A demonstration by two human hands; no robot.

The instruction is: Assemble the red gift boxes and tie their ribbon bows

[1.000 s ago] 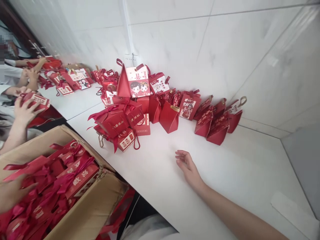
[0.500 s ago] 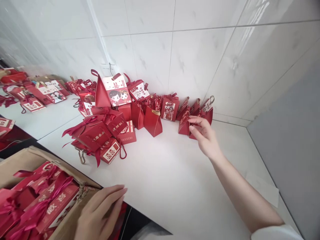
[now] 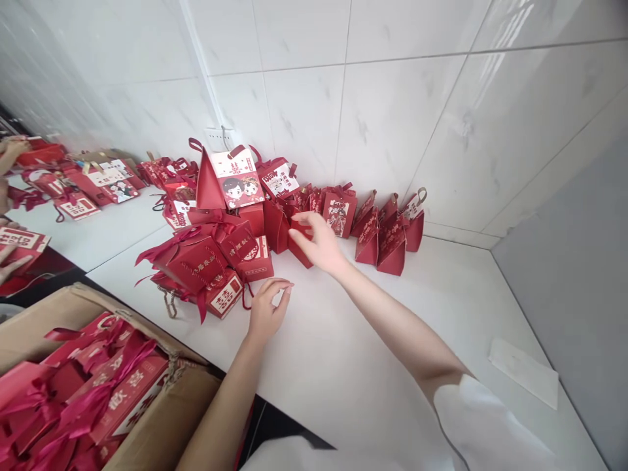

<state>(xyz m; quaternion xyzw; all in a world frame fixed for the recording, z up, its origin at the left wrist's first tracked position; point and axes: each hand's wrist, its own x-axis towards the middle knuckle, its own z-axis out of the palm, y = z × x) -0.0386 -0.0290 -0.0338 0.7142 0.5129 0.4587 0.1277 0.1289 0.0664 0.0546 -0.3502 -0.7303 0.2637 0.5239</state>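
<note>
My right hand [image 3: 318, 243] is at the top of a plain red triangular gift box [image 3: 300, 254], thumb and fingers apart around its upper edge; the hand hides the box's ribbon handle. My left hand [image 3: 267, 313] hovers over the white table just right of a stacked pile of red gift boxes. Its fingers are curved, with a gap to the thumb and nothing in it. In that pile, a red box with rope handles [image 3: 199, 261] lies above a smaller box with a white label [image 3: 226, 296]. Several triangular boxes [image 3: 391, 252] stand together farther right.
A cardboard carton [image 3: 196, 409] full of ribboned red boxes stands at the front left. Against the tiled wall [image 3: 294, 124] leans a box with cartoon faces [image 3: 239, 185]. A white slip [image 3: 524, 373] lies on the right. Another person's hands [image 3: 12, 261] hold a red box at far left.
My right hand has left the triangular boxes on the right and moved left to the plain red one. My left hand has moved from the carton's edge forward over the table.
</note>
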